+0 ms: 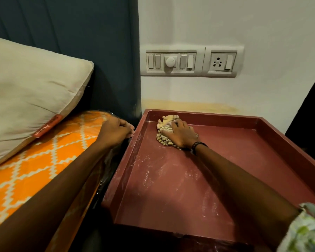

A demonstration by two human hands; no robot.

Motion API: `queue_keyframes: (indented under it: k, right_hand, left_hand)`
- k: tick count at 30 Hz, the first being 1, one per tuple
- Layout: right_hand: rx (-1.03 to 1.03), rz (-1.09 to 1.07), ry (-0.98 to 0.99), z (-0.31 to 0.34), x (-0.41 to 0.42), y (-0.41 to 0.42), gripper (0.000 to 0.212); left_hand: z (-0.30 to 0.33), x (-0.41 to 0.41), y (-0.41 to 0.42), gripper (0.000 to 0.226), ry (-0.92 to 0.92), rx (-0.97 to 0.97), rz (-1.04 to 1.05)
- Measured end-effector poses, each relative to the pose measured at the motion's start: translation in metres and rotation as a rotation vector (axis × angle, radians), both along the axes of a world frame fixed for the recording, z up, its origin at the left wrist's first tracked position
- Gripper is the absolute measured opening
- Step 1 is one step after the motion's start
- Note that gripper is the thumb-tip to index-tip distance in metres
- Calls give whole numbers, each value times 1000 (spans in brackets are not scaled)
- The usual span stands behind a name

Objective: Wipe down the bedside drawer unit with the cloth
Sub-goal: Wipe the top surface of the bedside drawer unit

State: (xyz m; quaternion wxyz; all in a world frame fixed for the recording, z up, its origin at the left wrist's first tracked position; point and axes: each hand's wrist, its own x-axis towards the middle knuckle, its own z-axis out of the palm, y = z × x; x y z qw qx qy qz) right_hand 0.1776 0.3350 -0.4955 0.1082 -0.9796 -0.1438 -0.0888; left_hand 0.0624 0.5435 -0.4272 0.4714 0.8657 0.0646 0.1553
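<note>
Wiping step is under way on the recessed top of the bedside drawer unit (198,179). The right hand (180,133) is lying palm-down with fingers spread, pressing the cloth (164,137) flat against the top's far-left corner, at about 11 o'clock on the surface; the cloth is bunched, soft, striped tan and cream, part of it poking out beyond the fingertips toward the back rim. The left hand (116,130) is curled loosely, fingers drawn together, resting on the mattress (44,160) edge just beside the unit's left rim; whether it is touching the rim cannot be told. The unit's top is a rigid, painted, reddish-brown tray shape with a raised lip on all visible sides. Pale dusty smears and scratch-like marks are showing from centre toward 6 and 7 o'clock, so most of the surface is judged unwiped. Next move is judged to call for sweeping the cloth back toward 6 o'clock under steady palm pressure, and working into the lip corners where dust collects. The mattress is showing a glossy orange patterned cover; a matte beige pillow (35,91) is leaning at 9 o'clock.
</note>
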Motion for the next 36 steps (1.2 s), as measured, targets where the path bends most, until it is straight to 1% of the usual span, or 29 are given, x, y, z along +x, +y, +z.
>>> queue_keyframes:
  k: [2,4,7,9,14,17,19,20,22,25,27,33,36]
  right_hand:
    - [29,-124,-30,-2,1,16,68]
    - [56,-225,-10,-2,2,40,72]
    - [86,-267,-5,-1,4,66,71]
    - [69,-193,-12,-1,5,69,66]
    - [-15,133,26,4,6,47,58]
    - [-7,345,14,7,0,23,51]
    - [7,450,31,6,-3,8,53]
    - [5,452,35,6,-3,3,56]
    - [15,362,-8,4,-1,5,63]
    - [2,202,-77,0,2,26,53]
    - [-5,167,-81,-1,-3,38,52]
    - [-9,241,-66,-1,-32,40,52]
    - [11,365,-55,-1,-51,31,54]
  left_hand:
    - [-1,1,0,17,-12,10,2]
    - [-2,2,1,17,-25,16,0]
    - [-3,2,2,17,-33,27,-11]
    - [-4,3,2,18,-33,42,-8]
    - [-3,3,2,18,-28,58,1]
    - [-3,1,0,19,-32,83,11]
    - [-3,0,0,19,-35,88,10]
    - [-3,0,0,18,-36,85,11]
    - [-3,-1,-1,18,-31,78,11]
    - [-3,0,-2,19,-31,88,9]
    - [-3,1,-2,19,-31,88,8]
    - [-4,2,1,18,-33,67,3]
    - [-5,3,1,17,-41,52,15]
